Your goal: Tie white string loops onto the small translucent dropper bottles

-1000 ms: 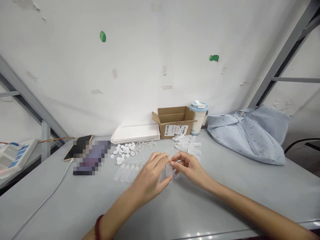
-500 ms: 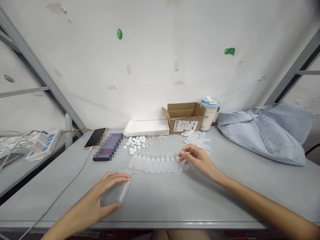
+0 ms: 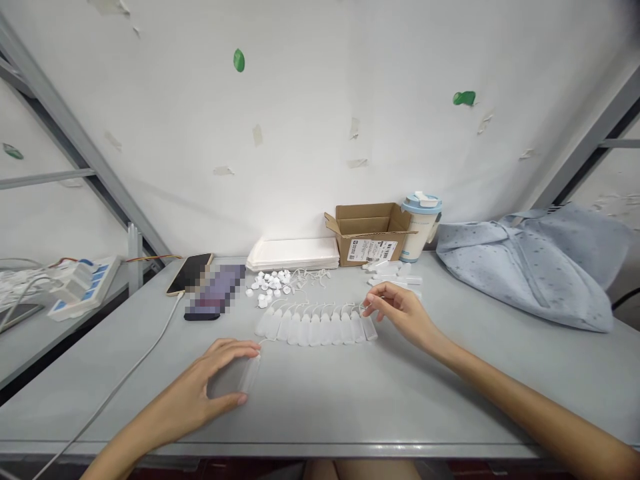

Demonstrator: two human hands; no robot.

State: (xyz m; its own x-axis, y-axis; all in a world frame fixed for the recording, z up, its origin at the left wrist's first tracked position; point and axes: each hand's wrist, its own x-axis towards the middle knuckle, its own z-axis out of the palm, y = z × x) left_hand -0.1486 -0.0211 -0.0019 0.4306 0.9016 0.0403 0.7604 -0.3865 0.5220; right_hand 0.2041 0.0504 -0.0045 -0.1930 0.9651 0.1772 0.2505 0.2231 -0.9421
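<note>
My left hand (image 3: 210, 383) spans a small clear plastic bottle (image 3: 251, 373) near the front of the table, thumb at its lower end and fingertips at its top, where a thin white tube or string pokes out. My right hand (image 3: 393, 308) is over the right end of a row of translucent bottles (image 3: 315, 330), fingers curled and fingertips together by the last tops. Whether something is pinched there I cannot make out. Thin curved white pieces rise from the tops of the row. Loose clear bottles (image 3: 395, 272) lie behind my right hand.
White caps (image 3: 273, 281) and thin white pieces (image 3: 313, 276) lie behind the row. Further back are a white stack (image 3: 295, 255), an open cardboard box (image 3: 373, 243) and a lidded cup (image 3: 417, 233). Two phones (image 3: 215, 293) are left, a blue cloth bag (image 3: 520, 267) right.
My right hand has lifted slightly away from the last bottles in the row. My left hand stays around its bottle, barely shifted. The view has tilted a little.
</note>
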